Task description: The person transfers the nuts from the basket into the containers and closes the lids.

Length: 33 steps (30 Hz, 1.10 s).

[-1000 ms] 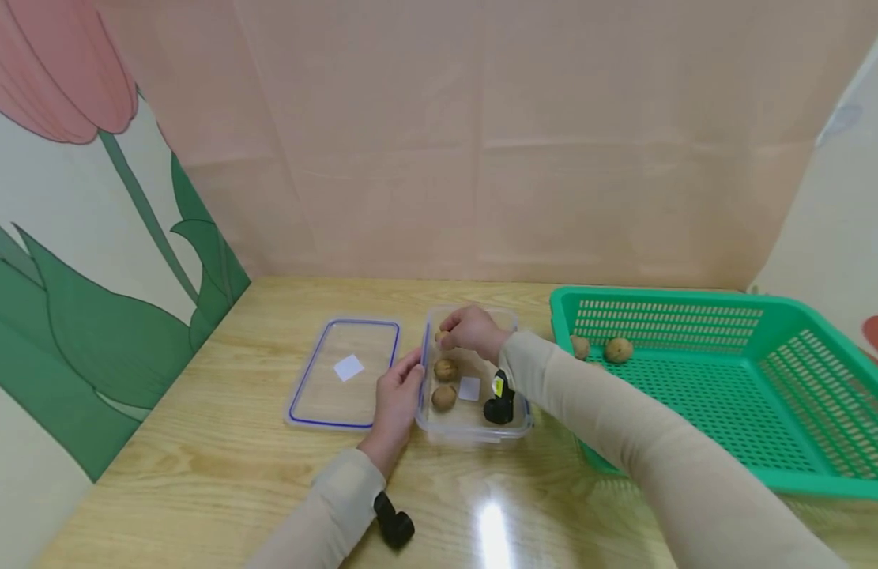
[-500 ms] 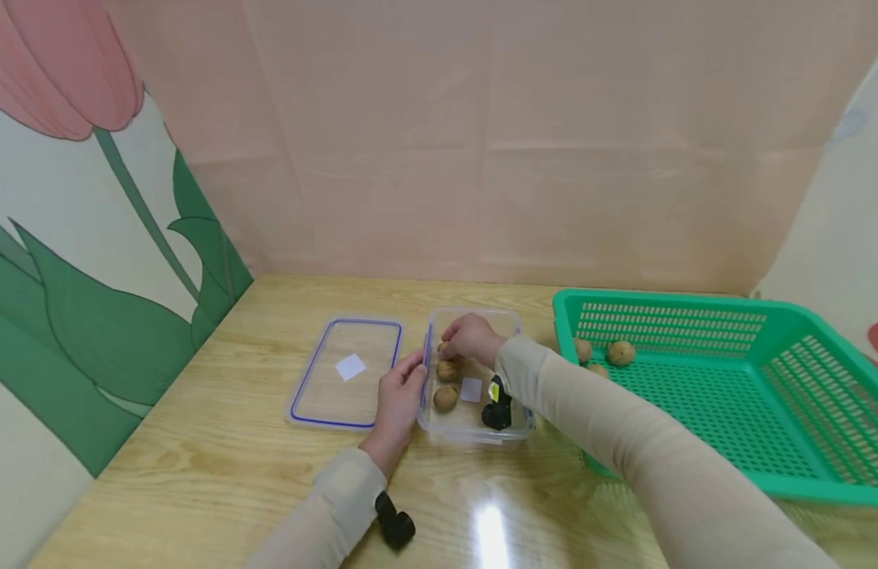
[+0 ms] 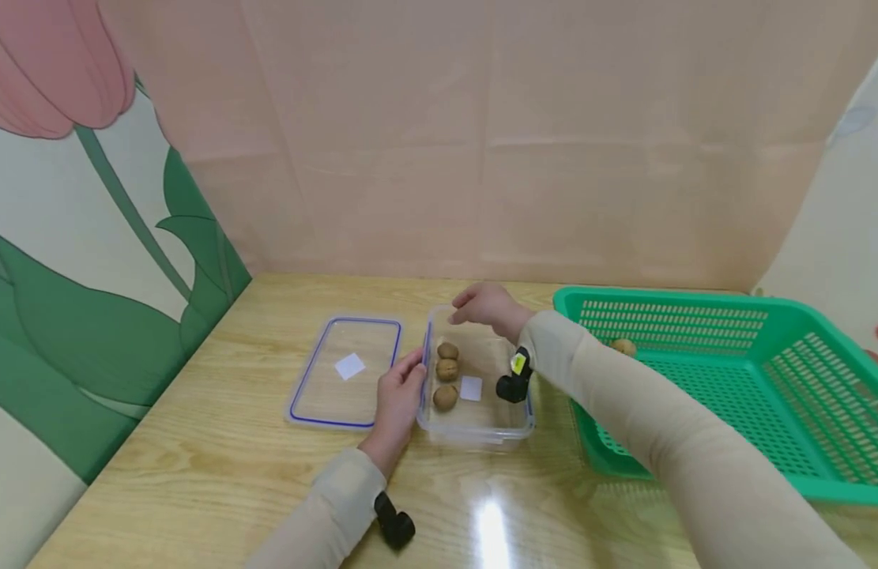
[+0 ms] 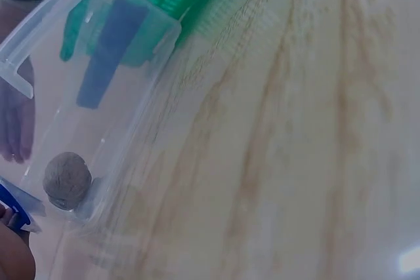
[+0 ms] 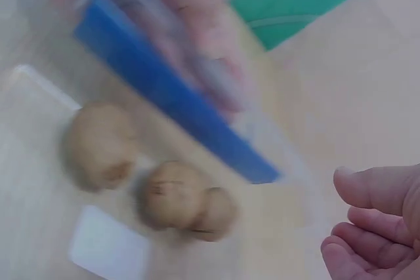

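Note:
My left hand [image 3: 398, 395] holds the left side of a clear plastic container [image 3: 476, 434] at its blue-edged flap [image 5: 164, 83]. Inside, along the left wall, three walnuts [image 3: 446, 369] stand in a row; the far two touch. My right hand [image 3: 491, 307] hovers over the container's far end with nothing in its fingers, thumb and fingertips apart, as the right wrist view [image 5: 374, 227] also shows. One walnut [image 4: 67, 180] shows through the container wall in the left wrist view.
Left of the container lies its clear lid [image 3: 318, 399] with a blue seal and white square. A large green basket [image 3: 723, 411] stands at the right; one walnut [image 3: 623, 347] shows in it, partly behind the right sleeve. A white square [image 3: 470, 388] is on the container's floor.
My right hand has let go of the far walnut, which now sits in the row, and has risen back and to the right. The left hand stays in place.

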Motion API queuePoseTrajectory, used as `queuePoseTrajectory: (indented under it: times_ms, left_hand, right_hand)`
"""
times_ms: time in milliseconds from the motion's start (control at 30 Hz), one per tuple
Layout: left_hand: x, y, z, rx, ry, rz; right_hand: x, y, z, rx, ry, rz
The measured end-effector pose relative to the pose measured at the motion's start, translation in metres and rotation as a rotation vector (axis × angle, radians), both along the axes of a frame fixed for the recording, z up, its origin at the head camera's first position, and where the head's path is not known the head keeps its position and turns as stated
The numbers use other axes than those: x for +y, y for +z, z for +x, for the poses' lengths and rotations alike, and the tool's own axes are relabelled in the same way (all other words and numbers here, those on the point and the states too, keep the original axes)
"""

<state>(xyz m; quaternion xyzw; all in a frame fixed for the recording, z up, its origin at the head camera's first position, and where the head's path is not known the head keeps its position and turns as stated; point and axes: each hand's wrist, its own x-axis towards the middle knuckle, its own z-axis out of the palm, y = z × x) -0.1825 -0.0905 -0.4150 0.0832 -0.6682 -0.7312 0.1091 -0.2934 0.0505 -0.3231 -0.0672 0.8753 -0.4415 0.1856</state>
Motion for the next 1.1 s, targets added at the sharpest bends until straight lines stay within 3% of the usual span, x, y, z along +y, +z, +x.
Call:
queuePoseTrajectory:
  times_ms: [300,500,800,1100]
  left_hand:
    - [0.001,0.0,0.0,-0.008,-0.002,0.004]
    - [-0.002,0.002,0.001,-0.014,-0.001,-0.016]
    - [-0.006,0.0,0.002,-0.037,0.0,-0.02]
    - [-0.011,0.005,0.004,-0.045,0.003,-0.036]
  right_hand:
    - [0.05,0.036,-0.004,0.004,0.156,-0.088]
    - [0.09,0.047,0.004,0.053,0.259,-0.163]
    - [0.148,0.045,0.011,0.116,0.294,-0.181]
    - [0.193,0.031,0.011,0.142,0.282,-0.178]
